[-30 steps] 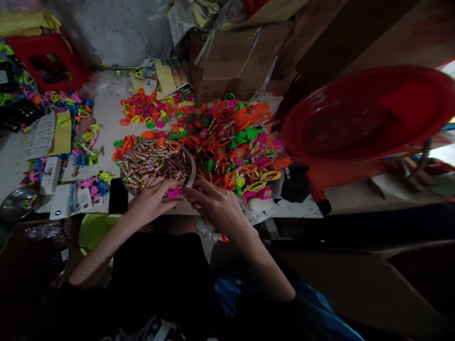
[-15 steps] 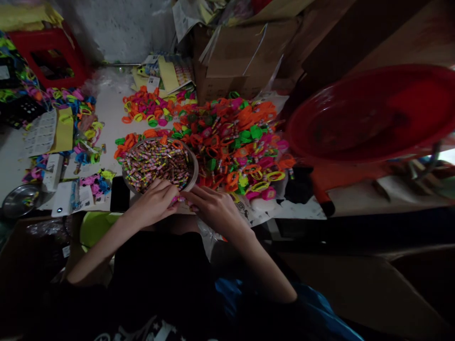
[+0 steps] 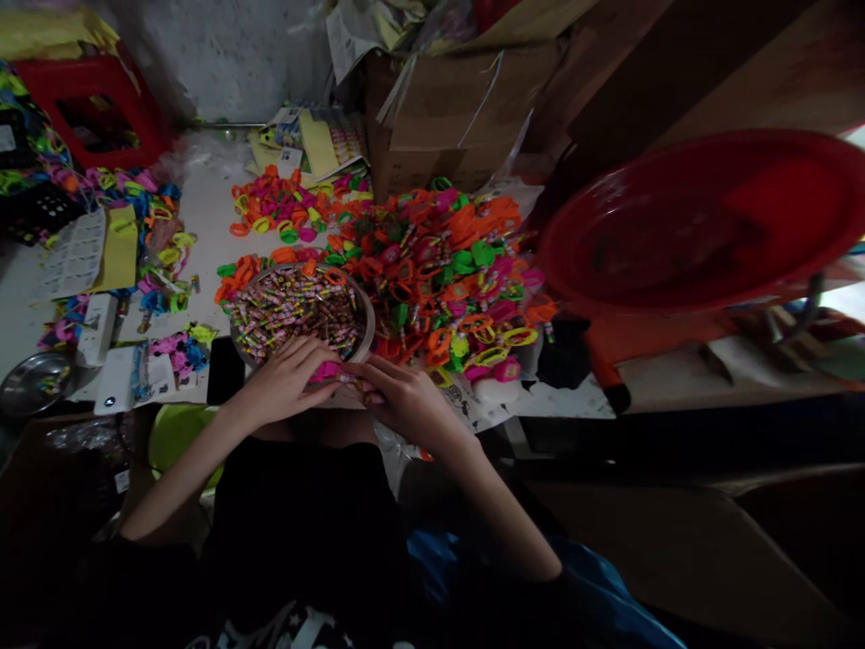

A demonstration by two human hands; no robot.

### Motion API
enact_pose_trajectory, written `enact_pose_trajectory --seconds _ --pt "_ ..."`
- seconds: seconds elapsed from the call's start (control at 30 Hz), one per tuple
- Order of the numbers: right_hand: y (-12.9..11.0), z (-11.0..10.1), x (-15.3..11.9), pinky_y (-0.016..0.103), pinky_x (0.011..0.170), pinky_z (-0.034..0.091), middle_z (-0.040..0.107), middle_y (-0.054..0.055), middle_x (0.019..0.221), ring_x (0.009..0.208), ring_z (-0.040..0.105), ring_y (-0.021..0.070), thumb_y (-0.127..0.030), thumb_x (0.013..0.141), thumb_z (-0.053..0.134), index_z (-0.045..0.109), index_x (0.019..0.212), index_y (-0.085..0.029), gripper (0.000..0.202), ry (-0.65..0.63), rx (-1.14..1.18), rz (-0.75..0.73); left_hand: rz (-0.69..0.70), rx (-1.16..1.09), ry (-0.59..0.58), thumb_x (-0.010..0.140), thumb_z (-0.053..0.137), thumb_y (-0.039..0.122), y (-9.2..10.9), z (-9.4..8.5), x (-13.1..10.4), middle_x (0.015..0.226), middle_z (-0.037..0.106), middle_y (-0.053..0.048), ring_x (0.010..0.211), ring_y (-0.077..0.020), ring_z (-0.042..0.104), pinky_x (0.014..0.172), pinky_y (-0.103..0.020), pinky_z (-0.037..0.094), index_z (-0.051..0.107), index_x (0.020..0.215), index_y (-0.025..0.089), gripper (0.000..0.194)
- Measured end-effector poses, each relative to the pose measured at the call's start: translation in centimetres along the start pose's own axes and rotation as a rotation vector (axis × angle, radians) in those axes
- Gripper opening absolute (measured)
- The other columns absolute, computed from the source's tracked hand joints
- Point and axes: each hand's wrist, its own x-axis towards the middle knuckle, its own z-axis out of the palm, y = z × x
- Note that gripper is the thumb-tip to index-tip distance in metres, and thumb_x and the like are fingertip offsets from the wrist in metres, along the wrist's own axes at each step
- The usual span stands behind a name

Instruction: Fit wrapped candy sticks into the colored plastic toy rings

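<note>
Near the bowl (image 3: 369,326), I see the table (image 3: 209,203) edge close in front, a colourful heap (image 3: 432,270) crowding its right, open tabletop beyond its left. At its near rim, my left hand (image 3: 287,380) pinches a glossy pink piece (image 3: 326,370); my right hand (image 3: 409,398) grips a slim patterned stick (image 3: 369,390).

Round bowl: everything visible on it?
The round bowl has a greyish, slightly shiny rim; metal or clear plastic, too dark to tell. It sits upright on the table, filled with small striped tubes, mostly pink and yellow. Bright plastic pieces crowd its far and right sides. The left hand hides part of the near rim; whether it touches is unclear.
</note>
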Motion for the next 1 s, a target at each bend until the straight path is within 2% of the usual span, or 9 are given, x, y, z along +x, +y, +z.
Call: enact_pose_trajectory --seconds 0.13,0.27,0.4,0.7,0.9,1.0 --pt "0.0 0.2 -0.2 0.023 0.066 0.046 0.069 0.007 0.097 0.076 0.064 0.0153 -0.011 0.084 0.046 0.058 0.117 -0.016 0.036 0.025 0.160 0.020 -0.134 -0.246 -0.102 0.092 0.050 0.037 0.0 0.4 0.0 0.104 0.060 -0.004 0.096 -0.0168 0.059 0.085 -0.029 0.046 0.049 0.108 0.022 0.022" --pt "0.0 0.7 -0.4 0.022 0.060 0.043 0.069 0.005 0.085 0.066 0.062 0.0139 -0.017 0.087 0.047 0.059 0.108 -0.016 0.024 0.062 0.188 0.090 -0.224 -0.334 -0.122 0.093 0.047 0.036 0.3 0.8 0.1 0.089 0.060 0.000 0.081 -0.0143 0.058 0.073 -0.026 0.046 0.049 0.101 0.022 0.017" --pt "0.0 0.8 -0.7 0.021 0.059 0.041 0.067 0.004 0.082 0.063 0.060 0.0124 -0.016 0.086 0.046 0.059 0.101 -0.018 0.020 0.083 0.161 0.086 -0.204 -0.332 -0.084 0.093 0.046 0.035 0.9 1.2 0.0 0.089 0.059 -0.001 0.081 -0.0145 0.058 0.074 -0.026 0.045 0.048 0.099 0.021 0.015" --pt "-0.5 0.6 -1.3 0.021 0.055 0.038 0.066 0.004 0.080 0.062 0.061 0.0136 -0.015 0.085 0.046 0.058 0.099 -0.017 0.019 0.111 0.144 0.038 -0.091 -0.141 -0.034 0.095 0.041 0.032 2.1 0.7 -0.3 0.091 0.060 -0.005 0.084 -0.0182 0.061 0.074 -0.030 0.046 0.044 0.096 0.020 0.013" --pt "-0.6 0.8 -1.0 0.022 0.054 0.038 0.066 0.004 0.082 0.062 0.061 0.0138 -0.014 0.085 0.045 0.059 0.100 -0.018 0.021 0.133 0.131 0.033 -0.065 -0.067 0.030 0.095 0.040 0.027 2.1 1.1 -0.4 0.085 0.061 -0.004 0.078 -0.0167 0.062 0.068 -0.028 0.046 0.044 0.090 0.019 0.010" --pt "-0.4 1.0 -0.8 0.022 0.059 0.042 0.067 0.005 0.087 0.067 0.062 0.0141 -0.014 0.085 0.046 0.059 0.104 -0.018 0.023 0.104 0.161 0.056 -0.084 -0.063 0.013 0.093 0.043 0.028 1.7 1.2 -0.3 0.084 0.062 -0.003 0.075 -0.0157 0.062 0.066 -0.027 0.045 0.046 0.091 0.019 0.010"
